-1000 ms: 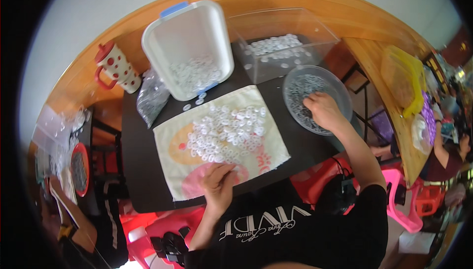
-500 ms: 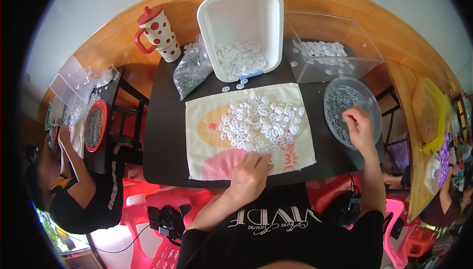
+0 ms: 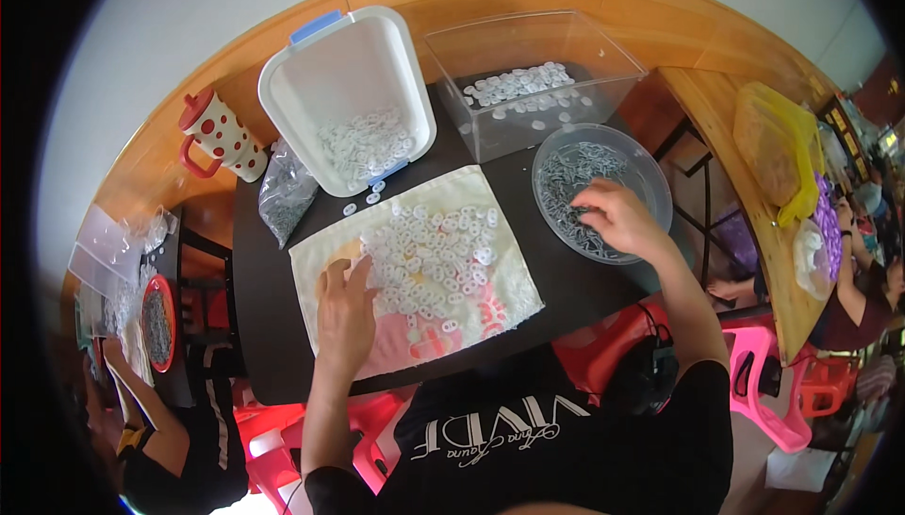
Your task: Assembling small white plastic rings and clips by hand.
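Head camera: the left hand (image 3: 344, 319) lies flat on a pale cloth (image 3: 320, 265), fingers together and gripping nothing, with a heap of small white rings (image 3: 429, 256) just beyond the fingertips. The right hand (image 3: 617, 220) reaches into a round clear bowl (image 3: 650, 175), fingers curled among grey metal pieces (image 3: 570, 171); whether they pinch one is unclear.

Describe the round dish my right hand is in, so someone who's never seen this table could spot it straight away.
On the black table, look right of the pale cloth strewn with white rings. The round clear dish sits there under the right hand. Unlike the two rectangular tubs behind, it is circular and holds small grey metal bits.
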The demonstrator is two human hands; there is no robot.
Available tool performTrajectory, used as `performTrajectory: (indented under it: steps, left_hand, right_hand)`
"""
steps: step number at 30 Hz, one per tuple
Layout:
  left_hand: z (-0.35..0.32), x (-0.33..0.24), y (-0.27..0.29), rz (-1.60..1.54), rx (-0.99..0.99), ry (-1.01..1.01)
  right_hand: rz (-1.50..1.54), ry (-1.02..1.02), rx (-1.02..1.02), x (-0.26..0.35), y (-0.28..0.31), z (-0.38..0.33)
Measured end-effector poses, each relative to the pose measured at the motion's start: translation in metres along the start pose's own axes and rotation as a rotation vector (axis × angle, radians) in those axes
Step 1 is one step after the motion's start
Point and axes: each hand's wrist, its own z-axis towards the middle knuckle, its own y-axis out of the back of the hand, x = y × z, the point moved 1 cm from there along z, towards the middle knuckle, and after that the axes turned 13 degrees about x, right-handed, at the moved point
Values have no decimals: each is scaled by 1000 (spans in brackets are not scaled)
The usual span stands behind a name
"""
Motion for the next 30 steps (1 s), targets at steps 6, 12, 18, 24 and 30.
performTrajectory:
  steps: [6, 12, 18, 24, 30]
  left_hand:
    - [12, 17, -11, -207, 98, -62]
    - [20, 13, -13, -303, -2, -76]
    - [13, 0, 0, -355, -32, -22]
    - [1, 15, -4, -810, 67, 318]
    - [-15, 21, -4, -1125, 46, 401]
  right_hand:
    - [-113, -23, 97, -9, -4, -3]
    - [-32, -136, 17, -28, 3, -16]
    - [-34, -7, -2, -6, 0, -6]
    - [-190, -32, 62, -8, -8, -5]
    - [10, 18, -93, -9, -6, -9]
